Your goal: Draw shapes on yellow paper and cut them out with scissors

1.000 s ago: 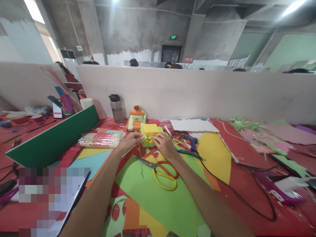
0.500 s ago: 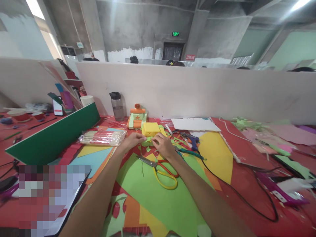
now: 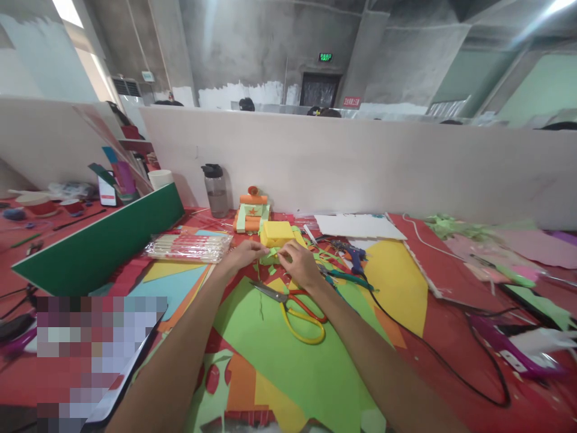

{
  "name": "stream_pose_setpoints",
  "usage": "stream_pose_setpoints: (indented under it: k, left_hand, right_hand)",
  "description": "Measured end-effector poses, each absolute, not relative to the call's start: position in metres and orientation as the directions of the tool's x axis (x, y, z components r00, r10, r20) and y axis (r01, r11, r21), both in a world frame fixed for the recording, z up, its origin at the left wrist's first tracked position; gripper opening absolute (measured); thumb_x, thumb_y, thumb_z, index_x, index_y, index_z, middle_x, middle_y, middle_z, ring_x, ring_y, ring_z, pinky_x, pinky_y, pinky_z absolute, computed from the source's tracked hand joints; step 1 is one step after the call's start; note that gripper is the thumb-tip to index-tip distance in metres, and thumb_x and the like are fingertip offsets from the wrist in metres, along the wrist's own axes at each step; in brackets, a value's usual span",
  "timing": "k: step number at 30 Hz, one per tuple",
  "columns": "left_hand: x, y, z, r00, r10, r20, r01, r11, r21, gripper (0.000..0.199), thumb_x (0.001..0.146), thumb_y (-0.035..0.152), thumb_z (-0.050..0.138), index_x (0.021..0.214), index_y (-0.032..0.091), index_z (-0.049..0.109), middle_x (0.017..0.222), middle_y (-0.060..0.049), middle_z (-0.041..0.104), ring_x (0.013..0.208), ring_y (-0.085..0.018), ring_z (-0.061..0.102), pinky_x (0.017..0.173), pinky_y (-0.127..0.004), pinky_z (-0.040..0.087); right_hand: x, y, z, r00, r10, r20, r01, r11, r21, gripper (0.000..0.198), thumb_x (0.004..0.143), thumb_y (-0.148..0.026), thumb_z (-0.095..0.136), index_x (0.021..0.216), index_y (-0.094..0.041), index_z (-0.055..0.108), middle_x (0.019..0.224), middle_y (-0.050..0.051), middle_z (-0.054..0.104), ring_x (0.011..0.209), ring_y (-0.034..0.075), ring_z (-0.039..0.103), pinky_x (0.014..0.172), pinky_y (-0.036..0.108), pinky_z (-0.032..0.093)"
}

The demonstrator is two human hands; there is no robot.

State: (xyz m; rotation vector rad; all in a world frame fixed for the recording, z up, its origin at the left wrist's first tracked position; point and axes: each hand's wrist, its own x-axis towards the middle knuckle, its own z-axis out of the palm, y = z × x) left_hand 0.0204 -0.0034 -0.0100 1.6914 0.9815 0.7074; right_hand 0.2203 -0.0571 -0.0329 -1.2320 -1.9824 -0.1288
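Both hands pinch a small green paper piece at the yellow box on the worktop: left hand, right hand. Keep fingertips close, press flat, steady box.

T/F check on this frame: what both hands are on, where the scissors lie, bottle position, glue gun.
1. Both the left hand and right hand pinch the green paper piece. True.
2. The scissors are held in the right hand. False: they lie on the green sheet, near that hand.
3. The water bottle stands upright by the partition. True.
4. The glue gun lies left of the hands. False: it lies to their right.
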Motion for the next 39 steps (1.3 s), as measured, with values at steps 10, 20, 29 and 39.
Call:
stream_pose_setpoints:
  k: [10,20,29,39]
  left_hand:
    - [0.022,-0.008,-0.004,0.492,0.870,0.005,0.296,-0.173,0.940,0.050,0.066,0.062,0.075,0.074,0.013,0.072,0.061,0.001,0.055,0.059,-0.011,0.041,0.056,-0.025,0.029]
    - [0.025,-0.005,-0.008,0.453,0.891,-0.019,0.310,-0.137,0.941,0.042,0.064,0.055,0.076,0.075,0.014,0.073,0.067,-0.001,0.063,0.064,-0.014,0.049,0.060,-0.026,0.035]
    - [0.026,-0.002,-0.010,0.456,0.890,-0.006,0.303,-0.149,0.941,0.036,0.066,0.050,0.074,0.073,0.014,0.071,0.066,-0.001,0.062,0.063,-0.014,0.049,0.060,-0.026,0.034]
    - [0.015,0.002,-0.010,0.527,0.849,0.033,0.234,-0.182,0.955,0.048,0.059,0.058,0.081,0.071,0.014,0.068,0.065,0.001,0.059,0.063,-0.013,0.049,0.064,-0.026,0.037]
  right_hand:
    - [0.221,-0.056,-0.034,-0.310,0.700,0.643,0.788,0.568,-0.239,0.009,0.093,-0.017,0.063,0.092,-0.022,0.071,0.094,0.005,0.067,0.089,0.019,0.062,0.080,0.029,0.049]
    - [0.224,-0.055,-0.034,-0.317,0.705,0.634,0.774,0.579,-0.256,0.012,0.094,-0.018,0.062,0.097,-0.022,0.072,0.096,0.005,0.067,0.090,0.019,0.063,0.082,0.030,0.050]
    - [0.226,-0.055,-0.034,-0.300,0.717,0.630,0.761,0.577,-0.295,0.012,0.095,-0.018,0.061,0.102,-0.022,0.070,0.099,0.006,0.066,0.092,0.020,0.063,0.084,0.031,0.051]
    - [0.230,-0.058,-0.027,-0.259,0.722,0.641,0.748,0.570,-0.340,0.012,0.094,-0.017,0.061,0.101,-0.020,0.069,0.099,0.007,0.068,0.095,0.022,0.063,0.087,0.034,0.051]
